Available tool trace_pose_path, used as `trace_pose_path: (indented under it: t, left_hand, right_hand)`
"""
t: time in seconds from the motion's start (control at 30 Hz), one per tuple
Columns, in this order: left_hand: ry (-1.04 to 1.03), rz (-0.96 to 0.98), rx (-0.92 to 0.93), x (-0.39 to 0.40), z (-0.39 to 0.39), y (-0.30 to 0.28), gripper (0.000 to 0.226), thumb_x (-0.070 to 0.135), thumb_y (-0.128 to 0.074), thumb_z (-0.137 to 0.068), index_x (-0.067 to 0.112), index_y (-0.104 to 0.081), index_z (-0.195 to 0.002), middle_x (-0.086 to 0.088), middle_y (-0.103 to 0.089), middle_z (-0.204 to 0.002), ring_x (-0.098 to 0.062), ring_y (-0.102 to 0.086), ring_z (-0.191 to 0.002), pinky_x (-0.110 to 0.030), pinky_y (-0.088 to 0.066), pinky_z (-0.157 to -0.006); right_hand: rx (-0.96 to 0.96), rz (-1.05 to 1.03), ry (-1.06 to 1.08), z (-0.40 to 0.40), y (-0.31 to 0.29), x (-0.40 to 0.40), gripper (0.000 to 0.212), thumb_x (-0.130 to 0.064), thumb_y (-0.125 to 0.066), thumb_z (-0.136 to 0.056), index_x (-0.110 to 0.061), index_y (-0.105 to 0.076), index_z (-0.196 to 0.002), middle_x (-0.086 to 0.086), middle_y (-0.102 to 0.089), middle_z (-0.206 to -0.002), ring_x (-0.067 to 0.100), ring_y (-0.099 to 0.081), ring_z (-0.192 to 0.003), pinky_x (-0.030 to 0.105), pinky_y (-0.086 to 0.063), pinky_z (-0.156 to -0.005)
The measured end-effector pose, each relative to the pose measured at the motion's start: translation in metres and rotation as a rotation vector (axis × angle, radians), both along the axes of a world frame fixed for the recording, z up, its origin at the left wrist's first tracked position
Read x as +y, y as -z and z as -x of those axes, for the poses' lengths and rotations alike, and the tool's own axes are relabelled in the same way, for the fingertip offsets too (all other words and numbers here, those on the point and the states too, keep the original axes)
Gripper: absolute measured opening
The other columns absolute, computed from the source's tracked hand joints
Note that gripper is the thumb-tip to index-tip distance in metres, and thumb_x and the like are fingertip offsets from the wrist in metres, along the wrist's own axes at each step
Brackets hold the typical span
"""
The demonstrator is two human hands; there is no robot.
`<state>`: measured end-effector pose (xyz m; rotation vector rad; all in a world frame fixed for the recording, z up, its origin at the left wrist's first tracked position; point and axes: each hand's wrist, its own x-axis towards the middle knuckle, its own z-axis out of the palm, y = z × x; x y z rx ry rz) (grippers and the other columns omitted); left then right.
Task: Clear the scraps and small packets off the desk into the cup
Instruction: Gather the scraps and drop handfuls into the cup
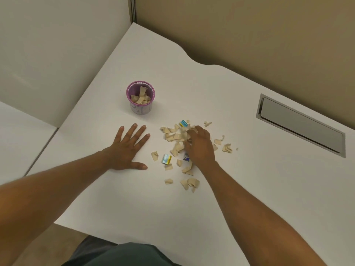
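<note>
A purple-rimmed cup (140, 100) stands upright on the white desk (192, 83), holding several tan paper scraps. To its right lies a loose pile of tan scraps (173, 135), with more scattered nearer me (190, 183). A small blue-and-yellow packet (166, 159) lies at the pile's left edge, a second packet (183, 123) at its far edge. A white-and-blue packet (186, 157) peeks from under my right hand (199, 144), which rests curled on the pile, fingers closing on scraps. My left hand (127, 148) lies flat on the desk, fingers spread, below the cup.
A metal cable hatch (301, 125) is set into the desk at the right. Partition walls rise behind and to the left of the desk. The desk's near edge runs just above my lap.
</note>
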<state>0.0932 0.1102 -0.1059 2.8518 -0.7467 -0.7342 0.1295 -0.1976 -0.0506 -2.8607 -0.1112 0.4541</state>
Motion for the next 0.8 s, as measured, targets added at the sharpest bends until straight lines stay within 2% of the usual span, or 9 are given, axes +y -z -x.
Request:
trace_pose_path:
  t: [0.1, 0.17, 0.27, 0.33, 0.43, 0.5, 0.63, 0.73, 0.8]
  left_hand:
    - [0.003, -0.002, 0.002, 0.000, 0.000, -0.001, 0.122, 0.102, -0.013, -0.074, 0.025, 0.031, -0.158, -0.004, 0.041, -0.165, -0.032, 0.036, -0.154, -0.064, 0.016, -0.123]
    - [0.007, -0.009, 0.008, 0.000, 0.000, -0.001, 0.122, 0.102, -0.012, -0.073, 0.026, 0.033, -0.157, -0.003, 0.043, -0.164, -0.031, 0.038, -0.153, -0.063, 0.017, -0.123]
    - [0.006, -0.004, 0.008, 0.001, 0.000, -0.001, 0.122, 0.103, -0.009, -0.072, 0.025, 0.034, -0.156, -0.003, 0.044, -0.164, -0.031, 0.038, -0.153, -0.063, 0.018, -0.123]
    - [0.008, -0.003, 0.010, 0.001, 0.000, -0.001, 0.122, 0.103, -0.010, -0.072, 0.026, 0.033, -0.156, -0.003, 0.044, -0.164, -0.031, 0.038, -0.153, -0.063, 0.018, -0.122]
    - [0.010, -0.006, 0.017, 0.000, 0.000, -0.001, 0.122, 0.102, -0.013, -0.074, 0.026, 0.033, -0.157, -0.003, 0.043, -0.164, -0.031, 0.038, -0.153, -0.063, 0.018, -0.123]
    - [0.010, -0.007, 0.018, 0.001, 0.000, -0.002, 0.122, 0.102, -0.013, -0.074, 0.026, 0.033, -0.157, -0.003, 0.043, -0.165, -0.031, 0.038, -0.153, -0.063, 0.018, -0.123]
    - [0.010, -0.024, 0.006, 0.000, 0.001, -0.003, 0.122, 0.102, -0.007, -0.072, 0.024, 0.034, -0.156, -0.006, 0.040, -0.166, -0.034, 0.035, -0.155, -0.064, 0.016, -0.123]
    - [0.008, -0.049, 0.004, -0.002, 0.002, -0.005, 0.122, 0.101, -0.007, -0.072, 0.024, 0.034, -0.156, -0.007, 0.040, -0.166, -0.035, 0.033, -0.155, -0.064, 0.015, -0.124]
    - [0.006, -0.054, 0.003, -0.002, 0.002, -0.005, 0.122, 0.100, -0.010, -0.073, 0.024, 0.032, -0.158, -0.007, 0.040, -0.166, -0.034, 0.034, -0.155, -0.064, 0.015, -0.124]
  right_hand:
    - [-0.044, -0.104, 0.083, 0.008, 0.000, -0.003, 0.033, -0.013, -0.053, -0.096, -0.018, -0.066, -0.126, 0.004, -0.042, -0.155, 0.025, -0.033, -0.145, 0.039, -0.049, -0.104]
    - [-0.106, -0.151, 0.149, 0.008, -0.004, -0.011, 0.033, -0.015, -0.059, -0.093, -0.021, -0.065, -0.125, 0.000, -0.043, -0.153, 0.023, -0.035, -0.142, 0.040, -0.054, -0.097]
    - [-0.132, -0.101, 0.213, 0.005, -0.007, -0.020, 0.060, -0.051, -0.067, -0.087, -0.026, -0.049, -0.139, 0.003, -0.040, -0.150, 0.029, -0.035, -0.139, 0.048, -0.050, -0.101]
    - [-0.002, -0.010, 0.270, 0.004, -0.008, -0.016, 0.082, -0.077, -0.051, -0.083, -0.033, -0.032, -0.149, 0.007, -0.031, -0.156, 0.036, -0.031, -0.139, 0.053, -0.045, -0.105]
    - [0.125, 0.082, 0.210, 0.008, -0.007, 0.001, 0.087, -0.086, -0.039, -0.081, -0.042, -0.019, -0.153, 0.008, -0.022, -0.158, 0.039, -0.031, -0.136, 0.053, -0.045, -0.103]
    - [0.086, 0.131, 0.148, 0.012, -0.006, 0.013, 0.075, -0.073, -0.048, -0.088, -0.039, -0.026, -0.151, 0.008, -0.024, -0.156, 0.037, -0.035, -0.131, 0.049, -0.050, -0.097]
    - [0.028, 0.193, 0.084, 0.013, -0.010, 0.026, 0.046, -0.027, -0.058, -0.096, -0.027, -0.047, -0.141, 0.008, -0.037, -0.147, 0.030, -0.046, -0.121, 0.036, -0.056, -0.084]
    - [-0.011, 0.092, 0.056, 0.009, -0.012, 0.025, 0.038, -0.001, -0.056, -0.091, -0.016, -0.063, -0.125, 0.007, -0.048, -0.136, 0.027, -0.052, -0.112, 0.032, -0.054, -0.083]
    - [-0.042, 0.030, 0.048, 0.007, -0.010, 0.019, 0.035, 0.006, -0.053, -0.090, -0.010, -0.069, -0.117, 0.007, -0.057, -0.126, 0.026, -0.057, -0.107, 0.031, -0.053, -0.084]
